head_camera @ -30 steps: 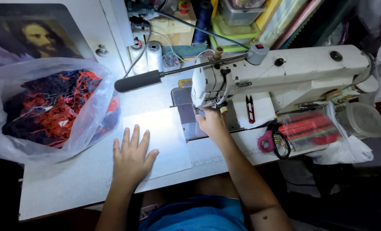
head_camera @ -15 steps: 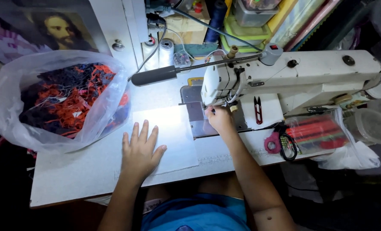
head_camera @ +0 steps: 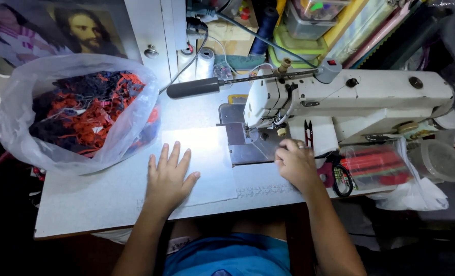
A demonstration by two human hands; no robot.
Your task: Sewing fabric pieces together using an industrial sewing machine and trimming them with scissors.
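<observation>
My left hand (head_camera: 168, 176) lies flat, fingers spread, on the white table (head_camera: 89, 199) at the edge of a bright lit patch. My right hand (head_camera: 295, 164) rests with curled fingers on the table just right of the metal needle plate (head_camera: 248, 145), beneath the head of the white sewing machine (head_camera: 350, 97). Whether the right fingers pinch anything is not visible. The machine's black-handled lamp arm (head_camera: 194, 88) reaches left above the table.
A clear plastic bag (head_camera: 79, 115) of red and dark blue trims sits at the table's left. Scissors (head_camera: 340, 176) and a bag of red items (head_camera: 378, 166) lie right of my right hand. White thread cones (head_camera: 204, 61), a round plastic tub (head_camera: 437, 161) and boxes crowd the back.
My right hand has drawn back from under the machine head toward the table's front edge. My left hand stays flat in the same place.
</observation>
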